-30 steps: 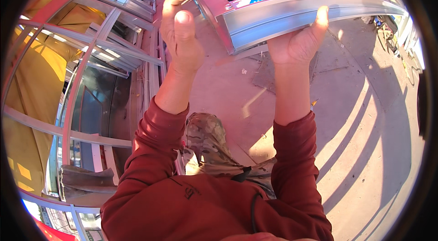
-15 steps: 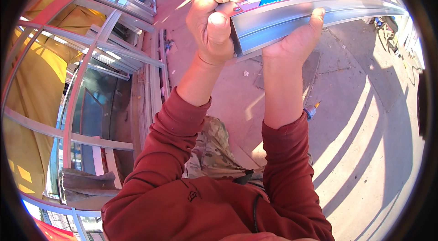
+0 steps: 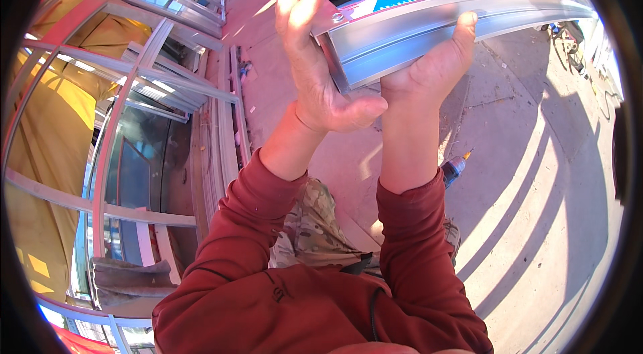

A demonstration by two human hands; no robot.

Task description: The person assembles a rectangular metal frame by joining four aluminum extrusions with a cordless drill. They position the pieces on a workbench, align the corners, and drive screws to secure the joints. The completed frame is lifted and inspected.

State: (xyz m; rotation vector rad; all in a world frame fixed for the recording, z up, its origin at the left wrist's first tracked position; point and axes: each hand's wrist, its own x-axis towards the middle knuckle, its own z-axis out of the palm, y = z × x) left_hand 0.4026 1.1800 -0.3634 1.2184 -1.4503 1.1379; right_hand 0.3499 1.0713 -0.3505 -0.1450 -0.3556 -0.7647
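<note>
A silver aluminium frame is held up in front of me, one corner toward me. Blue-and-white film with print covers its upper face, and a screw head sits near the corner. My left hand rests along the outside of that corner, fingers reaching up beside it and thumb stretched out below. Its palm side touches the frame or lies very close to it. From below, my right hand grips the long bar, thumb up on the near face and the other fingers hidden behind it.
At left stands a rack of metal and glass frames with yellow cloth behind. A screwdriver-like power tool lies on the concrete floor by my right leg. Farther right is a dark cluttered heap.
My left hand has opened from its curled grip at the corner, its thumb swinging down below the frame. The frame's near corner has shifted slightly left and down.
</note>
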